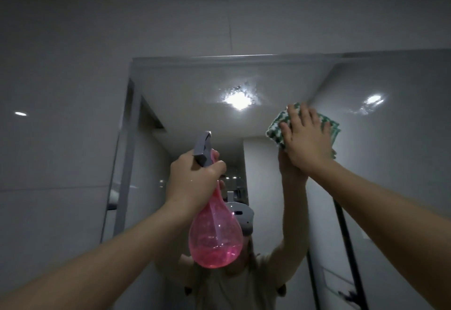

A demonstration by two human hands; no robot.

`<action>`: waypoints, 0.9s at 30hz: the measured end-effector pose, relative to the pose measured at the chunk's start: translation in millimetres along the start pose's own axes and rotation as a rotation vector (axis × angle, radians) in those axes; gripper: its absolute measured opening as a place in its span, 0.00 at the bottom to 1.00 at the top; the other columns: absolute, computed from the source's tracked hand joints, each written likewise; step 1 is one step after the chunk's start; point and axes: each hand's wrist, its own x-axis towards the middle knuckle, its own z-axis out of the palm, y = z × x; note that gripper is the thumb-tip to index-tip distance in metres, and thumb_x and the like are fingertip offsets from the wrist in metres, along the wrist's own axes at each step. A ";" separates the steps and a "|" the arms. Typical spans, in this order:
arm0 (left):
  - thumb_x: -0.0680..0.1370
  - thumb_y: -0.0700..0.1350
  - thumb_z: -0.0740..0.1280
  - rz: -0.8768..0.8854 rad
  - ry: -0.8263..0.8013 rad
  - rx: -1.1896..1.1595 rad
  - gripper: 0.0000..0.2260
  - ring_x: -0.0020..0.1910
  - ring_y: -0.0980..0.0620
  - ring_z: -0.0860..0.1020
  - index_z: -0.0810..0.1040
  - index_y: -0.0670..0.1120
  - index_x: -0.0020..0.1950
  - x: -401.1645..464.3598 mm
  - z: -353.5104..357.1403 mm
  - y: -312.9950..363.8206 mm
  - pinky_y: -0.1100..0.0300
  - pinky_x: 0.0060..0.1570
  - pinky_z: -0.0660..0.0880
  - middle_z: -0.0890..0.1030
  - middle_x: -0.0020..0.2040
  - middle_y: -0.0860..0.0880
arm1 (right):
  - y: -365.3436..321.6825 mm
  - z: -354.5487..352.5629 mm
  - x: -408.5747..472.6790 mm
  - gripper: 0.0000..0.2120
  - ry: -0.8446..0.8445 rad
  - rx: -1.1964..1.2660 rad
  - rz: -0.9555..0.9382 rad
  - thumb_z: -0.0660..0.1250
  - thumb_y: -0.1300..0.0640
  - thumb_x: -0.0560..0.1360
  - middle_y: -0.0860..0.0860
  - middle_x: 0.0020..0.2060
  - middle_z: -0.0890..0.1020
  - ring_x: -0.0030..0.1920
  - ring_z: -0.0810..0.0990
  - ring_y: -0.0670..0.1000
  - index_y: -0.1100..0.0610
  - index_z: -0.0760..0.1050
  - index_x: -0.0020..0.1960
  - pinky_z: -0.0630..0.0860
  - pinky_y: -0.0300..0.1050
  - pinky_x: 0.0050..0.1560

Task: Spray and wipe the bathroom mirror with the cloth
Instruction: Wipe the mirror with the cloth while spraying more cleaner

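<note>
The bathroom mirror (395,187) fills the wall ahead, its top edge high in the view. My left hand (195,178) grips the neck of a pink translucent spray bottle (216,236) with a grey trigger head, held up in front of the glass with its nozzle toward the mirror. My right hand (305,139) presses a green-and-white checked cloth (278,124) flat against the upper mirror with spread, straight fingers. Wet streaks shine on the glass around the reflected ceiling lights.
A grey tiled wall (61,126) lies left of and above the mirror. The glass reflects a person with raised arms, a doorway and a dark vertical frame at the right.
</note>
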 end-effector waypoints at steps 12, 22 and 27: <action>0.69 0.44 0.68 0.122 0.142 0.206 0.03 0.27 0.52 0.78 0.80 0.46 0.36 30.1 -152.0 6.6 0.55 0.32 0.75 0.77 0.26 0.52 | -209.8 27.7 25.9 0.26 -0.040 0.028 -0.167 0.46 0.45 0.82 0.53 0.77 0.47 0.76 0.45 0.55 0.50 0.47 0.78 0.41 0.60 0.72; 0.72 0.40 0.68 0.165 0.223 0.192 0.05 0.38 0.35 0.80 0.78 0.49 0.40 53.3 -204.5 -5.2 0.39 0.43 0.79 0.81 0.41 0.42 | -289.1 45.7 22.6 0.26 -0.060 -0.037 -0.399 0.44 0.44 0.82 0.51 0.77 0.48 0.76 0.46 0.53 0.49 0.47 0.78 0.40 0.59 0.73; 0.73 0.40 0.68 0.176 0.214 0.170 0.02 0.34 0.34 0.79 0.79 0.43 0.41 64.7 -182.0 5.6 0.40 0.39 0.77 0.81 0.40 0.38 | -272.1 35.8 41.3 0.25 -0.116 -0.061 -0.483 0.44 0.43 0.82 0.49 0.77 0.47 0.76 0.45 0.52 0.47 0.45 0.77 0.43 0.58 0.74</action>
